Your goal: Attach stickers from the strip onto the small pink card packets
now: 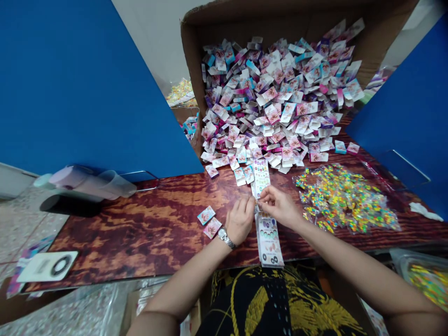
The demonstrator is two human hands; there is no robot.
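My left hand point(241, 219), with a watch point(227, 238) on the wrist, is closed, its fingertips pinched together. Facing it, my right hand point(280, 205) is closed in a pinch too. Their fingertips meet over the bench, and whatever they hold is too small to make out. Under and around the fingers lie printed leaflets: one stack point(269, 240) reaches the front edge, another point(261, 176) extends toward the carton. Left of my left hand rest two small printed boxes, one blue-edged point(206, 215) and one pink point(212, 228).
A big cardboard carton point(192, 70) on its side spills many small printed boxes point(273, 114) onto the wooden bench point(147, 228). Clear packets of colourful pieces point(350, 198) lie at right. Blue panels point(87, 93) flank the bench. Cups point(115, 184) and a white device point(49, 266) are at left.
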